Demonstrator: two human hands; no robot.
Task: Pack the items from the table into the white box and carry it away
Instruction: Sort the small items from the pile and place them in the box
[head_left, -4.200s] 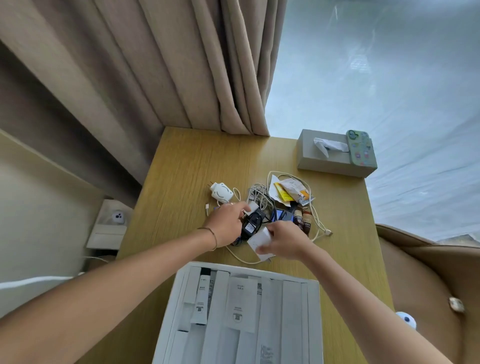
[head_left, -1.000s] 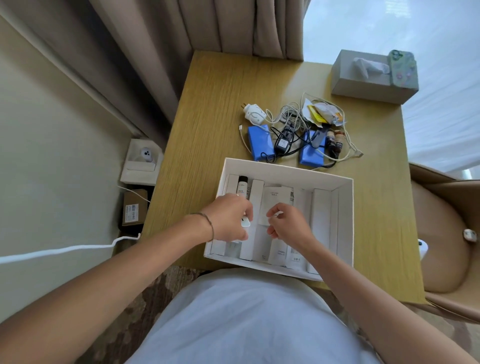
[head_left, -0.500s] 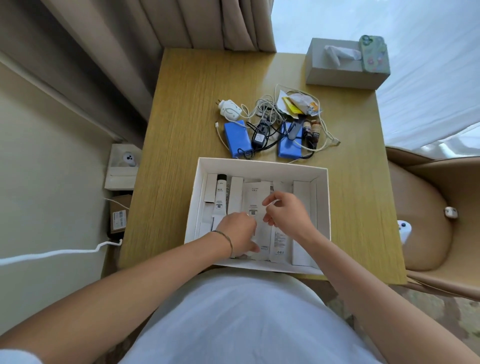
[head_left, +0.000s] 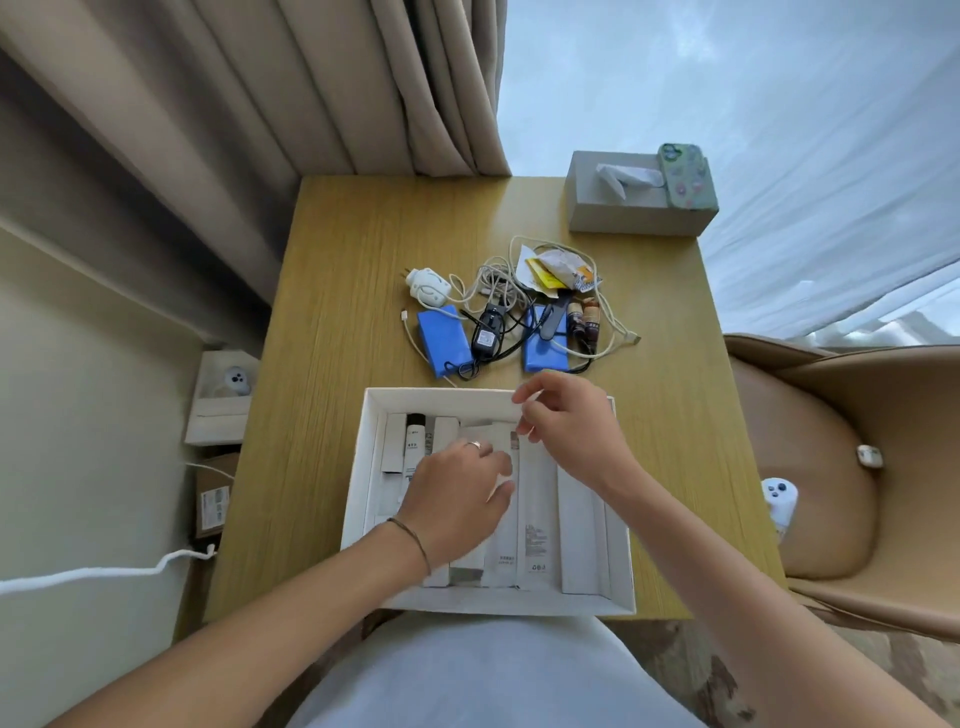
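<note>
Inside the white box (head_left: 363, 467), cartons are pressed flat by the left hand (head_left: 457, 499); the right hand (head_left: 566, 431) hovers, fingers loosely curled, empty. Room should be cleared first for the cables (head_left: 498, 291) beyond the box.

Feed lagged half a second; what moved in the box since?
The right hand lifted toward the white box's far wall; the left hand slid forward over the packs. No grasp is visible. The blue packs and cables stayed on the table.
</note>
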